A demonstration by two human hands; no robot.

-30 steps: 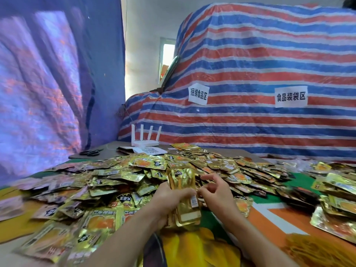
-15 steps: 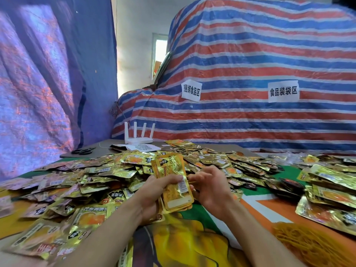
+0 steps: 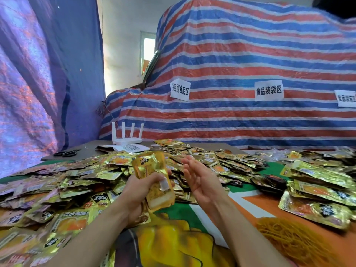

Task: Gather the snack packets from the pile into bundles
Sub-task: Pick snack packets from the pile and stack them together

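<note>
We hold the slim stack of gold foil snack packets [image 3: 151, 166] in our left hand [image 3: 138, 192], fingers curled round its middle, its long axis nearly upright. Our right hand [image 3: 202, 180] stands just right of it, fingers straight, palm facing it, apart. The loose heap of gold packets [image 3: 86, 176] lies left and beyond. The tangle of orange rubber bands [image 3: 292, 241] is nearer the right hand.

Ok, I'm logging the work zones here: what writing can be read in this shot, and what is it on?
"捆绑食品区": left paper sign on the striped tarp.
"食品装袋区": middle paper sign, same tarp.
Right paper sign: blurred and cut off.
Snack packets: print too blurred to read.
</note>
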